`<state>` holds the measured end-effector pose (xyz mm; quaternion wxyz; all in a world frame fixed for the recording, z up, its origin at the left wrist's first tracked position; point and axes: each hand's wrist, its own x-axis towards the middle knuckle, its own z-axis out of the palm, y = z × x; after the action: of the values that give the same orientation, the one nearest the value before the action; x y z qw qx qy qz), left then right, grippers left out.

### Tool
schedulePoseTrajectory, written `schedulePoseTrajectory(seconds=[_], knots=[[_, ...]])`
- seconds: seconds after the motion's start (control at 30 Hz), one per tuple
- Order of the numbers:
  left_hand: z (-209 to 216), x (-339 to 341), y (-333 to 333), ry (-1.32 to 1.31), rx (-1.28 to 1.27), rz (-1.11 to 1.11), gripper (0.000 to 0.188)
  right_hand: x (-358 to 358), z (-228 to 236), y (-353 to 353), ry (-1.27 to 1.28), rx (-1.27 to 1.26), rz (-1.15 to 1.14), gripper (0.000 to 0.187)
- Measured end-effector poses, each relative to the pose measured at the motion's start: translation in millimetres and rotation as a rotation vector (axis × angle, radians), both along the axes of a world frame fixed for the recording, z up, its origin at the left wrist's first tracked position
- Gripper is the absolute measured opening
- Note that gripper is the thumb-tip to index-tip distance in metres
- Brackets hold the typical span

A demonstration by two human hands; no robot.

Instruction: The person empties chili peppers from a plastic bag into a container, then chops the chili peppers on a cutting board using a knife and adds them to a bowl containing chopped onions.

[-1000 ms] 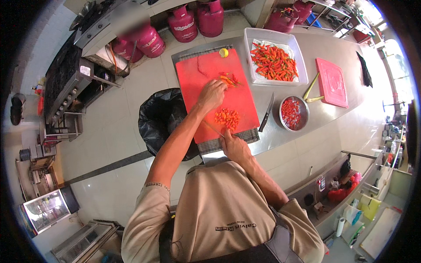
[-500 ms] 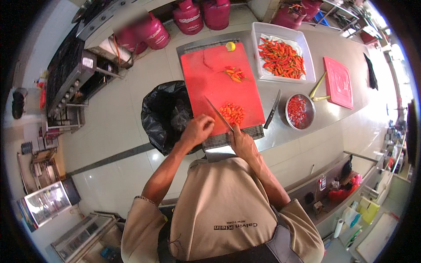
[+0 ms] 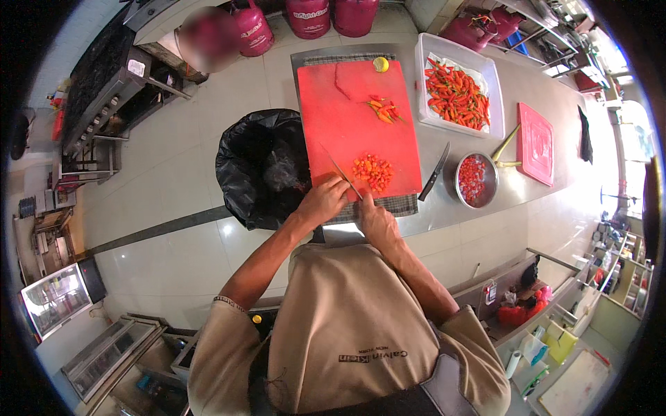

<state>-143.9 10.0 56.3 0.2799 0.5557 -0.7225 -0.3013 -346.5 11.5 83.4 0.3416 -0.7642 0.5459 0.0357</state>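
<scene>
My right hand [image 3: 377,220] grips a kitchen knife [image 3: 339,167] by its handle at the near edge of the red cutting board [image 3: 329,114], the blade slanting away to the left. Close by the blade's left side, my left hand [image 3: 324,201] has its fingers curled together; whatever is in them is hidden. A heap of chopped red chilies [image 3: 373,172] lies just right of the blade. Farther up the board rest several whole chilies [image 3: 386,109], a dark reddish string-like strip [image 3: 340,82] and a cut yellow-green citrus fruit [image 3: 381,64].
A black-lined bin [image 3: 239,182] stands left of the board. On the steel table [image 3: 433,142] to the right are a second knife [image 3: 435,172], a metal bowl [image 3: 494,182] with chopped chilies, a white tub [image 3: 493,73] of whole chilies, pale green stalks [image 3: 507,145] and a pink lid [image 3: 535,145].
My left hand has moved right and in toward the knife blade, its fingers now beside it. The right hand still holds the knife. The view has shifted slightly.
</scene>
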Motion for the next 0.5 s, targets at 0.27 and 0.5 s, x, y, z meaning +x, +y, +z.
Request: schedulePoseTrajectory(seconds=[0.27, 0.5], knots=[[-7.5, 9.1, -2.4, -0.048, -0.004, -0.055, 0.016, 0.3, -6.7, 5.6, -0.086, -0.003, -0.015, 0.024], [-0.5, 16.9, 5.8, -0.044, -0.016, -0.026, 0.016, 0.4, 26.4, -11.2, -0.052, 0.018, 0.032, 0.037]])
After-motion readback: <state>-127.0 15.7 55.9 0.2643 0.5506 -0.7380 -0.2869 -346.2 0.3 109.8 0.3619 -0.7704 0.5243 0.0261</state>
